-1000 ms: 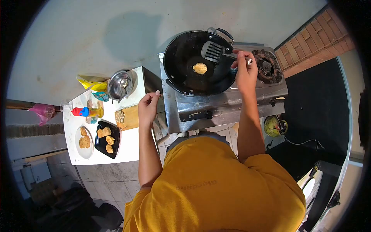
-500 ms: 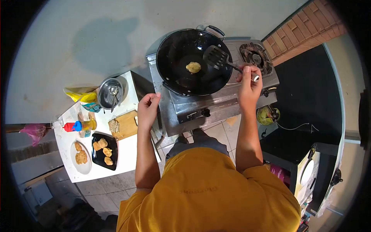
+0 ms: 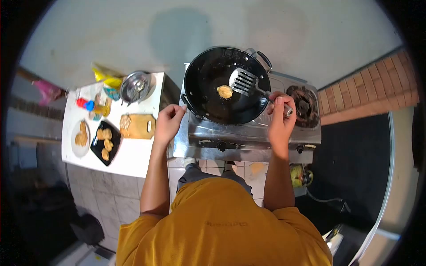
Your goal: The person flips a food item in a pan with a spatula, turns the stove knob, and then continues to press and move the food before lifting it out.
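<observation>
A person's right hand (image 3: pixel 282 117) is closed around the handle of a slotted spatula (image 3: pixel 243 82); the handle runs away from the hand, forward and to its left, crossing the near-right rim of a black wok (image 3: pixel 202 73); the spatula's head lies over the wok's inside. One small golden food piece (image 3: pixel 224 91) lies left of the right hand and a little farther forward, just past the head's left edge; whether the two touch cannot be told; the piece is a rough oval, its long axis unclear. The left hand (image 3: pixel 170 119), fingers curled, is about as near the piece, at the wok's left side handle (image 3: pixel 192 107); whether it grips or touches that cannot be told. Bare wok floor spreads around the piece; a second burner (image 3: pixel 303 105) sits just right of the right hand.
</observation>
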Action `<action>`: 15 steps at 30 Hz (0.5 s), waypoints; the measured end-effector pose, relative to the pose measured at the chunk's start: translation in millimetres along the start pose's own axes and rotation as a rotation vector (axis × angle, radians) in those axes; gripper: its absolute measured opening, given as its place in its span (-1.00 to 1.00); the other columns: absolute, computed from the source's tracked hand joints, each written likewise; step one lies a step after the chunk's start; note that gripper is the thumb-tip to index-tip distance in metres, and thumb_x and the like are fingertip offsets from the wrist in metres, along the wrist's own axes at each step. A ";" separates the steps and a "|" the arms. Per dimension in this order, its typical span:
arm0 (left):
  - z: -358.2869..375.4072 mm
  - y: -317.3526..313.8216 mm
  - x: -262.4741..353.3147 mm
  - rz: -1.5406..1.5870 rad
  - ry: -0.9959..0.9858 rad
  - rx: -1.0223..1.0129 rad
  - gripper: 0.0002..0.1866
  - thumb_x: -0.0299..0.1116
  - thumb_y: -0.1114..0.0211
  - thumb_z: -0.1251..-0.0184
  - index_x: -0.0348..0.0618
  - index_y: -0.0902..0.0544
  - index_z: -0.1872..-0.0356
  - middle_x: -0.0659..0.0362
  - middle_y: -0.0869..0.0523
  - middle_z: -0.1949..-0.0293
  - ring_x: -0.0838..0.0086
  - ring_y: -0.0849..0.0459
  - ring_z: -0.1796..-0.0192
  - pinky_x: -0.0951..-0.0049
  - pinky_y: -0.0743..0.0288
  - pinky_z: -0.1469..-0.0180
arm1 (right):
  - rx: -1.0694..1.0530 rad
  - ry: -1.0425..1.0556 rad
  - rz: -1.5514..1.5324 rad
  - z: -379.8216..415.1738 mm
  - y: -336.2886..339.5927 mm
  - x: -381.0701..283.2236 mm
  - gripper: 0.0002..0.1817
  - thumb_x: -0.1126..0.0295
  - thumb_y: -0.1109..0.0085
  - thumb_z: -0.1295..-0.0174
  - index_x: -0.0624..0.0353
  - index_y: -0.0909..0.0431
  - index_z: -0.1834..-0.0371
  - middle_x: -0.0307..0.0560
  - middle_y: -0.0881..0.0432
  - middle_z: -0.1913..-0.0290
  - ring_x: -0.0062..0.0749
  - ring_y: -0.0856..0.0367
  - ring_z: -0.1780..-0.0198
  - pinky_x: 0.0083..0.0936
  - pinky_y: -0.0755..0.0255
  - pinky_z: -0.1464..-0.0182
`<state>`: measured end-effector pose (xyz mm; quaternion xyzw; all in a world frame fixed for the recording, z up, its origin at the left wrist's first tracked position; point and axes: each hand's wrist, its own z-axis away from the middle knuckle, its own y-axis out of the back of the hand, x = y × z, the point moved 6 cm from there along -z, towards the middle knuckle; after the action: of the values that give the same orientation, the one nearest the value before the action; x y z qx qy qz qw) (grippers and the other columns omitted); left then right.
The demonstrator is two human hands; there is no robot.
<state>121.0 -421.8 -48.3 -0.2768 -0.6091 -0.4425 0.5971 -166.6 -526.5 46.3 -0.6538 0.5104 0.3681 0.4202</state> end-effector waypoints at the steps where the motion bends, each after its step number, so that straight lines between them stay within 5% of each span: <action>1: 6.7 -6.2 5.5 0.037 0.014 0.041 -0.73 -0.28 -0.28 -0.34 -0.26 -0.58 0.48 0.39 -0.47 0.59 0.76 -0.32 0.48 0.66 -0.20 0.43 | -0.031 -0.008 -0.014 -4.2 2.5 -2.5 -0.92 0.45 -0.01 -0.39 0.21 -0.40 0.24 -0.07 -0.55 0.11 -0.73 -0.36 0.41 -0.74 -0.30 0.35; 15: 39.2 -15.7 8.1 -0.036 0.147 0.205 -0.72 -0.23 -0.27 -0.34 -0.28 -0.62 0.43 0.35 -0.53 0.55 0.71 -0.37 0.47 0.63 -0.24 0.40 | -0.173 -0.016 -0.012 -31.6 20.3 2.0 -0.91 0.44 0.03 -0.41 0.22 -0.43 0.20 -0.10 -0.60 0.07 -0.70 -0.39 0.39 -0.71 -0.35 0.26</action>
<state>87.4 -396.4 -39.5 -0.1703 -0.6106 -0.4075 0.6573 -184.4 -559.0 52.9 -0.6876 0.4694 0.4134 0.3687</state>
